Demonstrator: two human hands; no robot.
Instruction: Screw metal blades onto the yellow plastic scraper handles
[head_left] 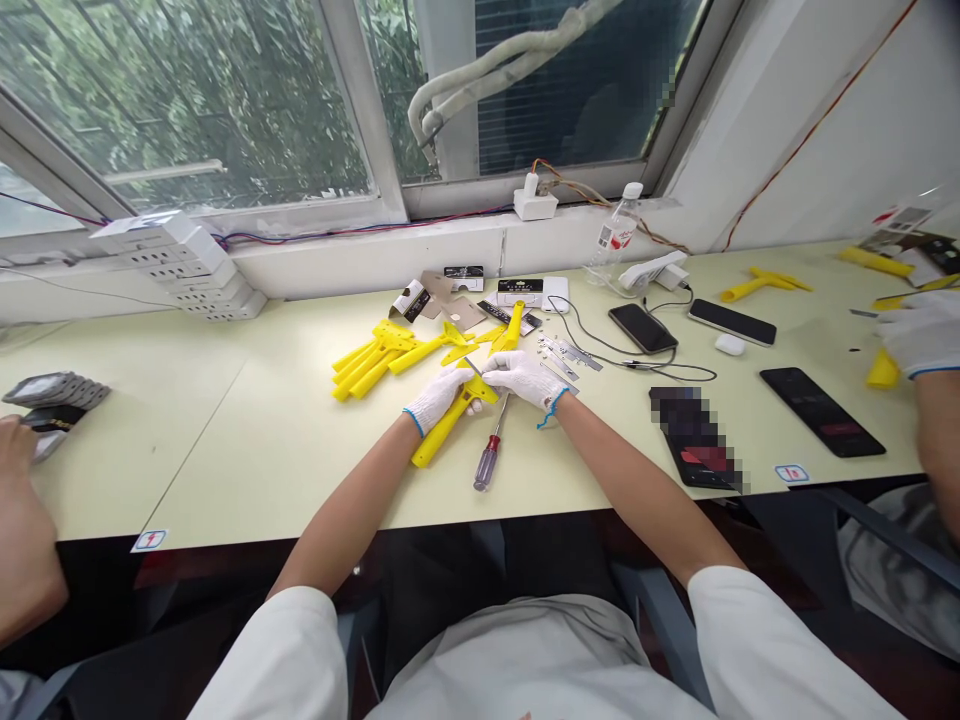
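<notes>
My left hand (437, 400), in a white glove, is closed around a yellow scraper (435, 445) whose handle points down toward the table's front edge. My right hand (527, 378), gloved too, pinches at the scraper's head, where a thin grey metal blade (472, 366) shows between both hands. Its exact seating is too small to tell. Just below them lies a screwdriver (487, 463) with a clear and red handle, its shaft running up to the scraper. Loose metal blades (566, 356) and small screws lie right of my right hand.
Several yellow scraper handles (367, 362) are heaped at left, with yellow parts (510, 330) and small boxes (520, 292) behind. Phones (643, 328), cables and a bottle (621, 235) stand to the right. A gloved co-worker's hand (926, 330) is at far right, another person's arm (26, 530) at far left.
</notes>
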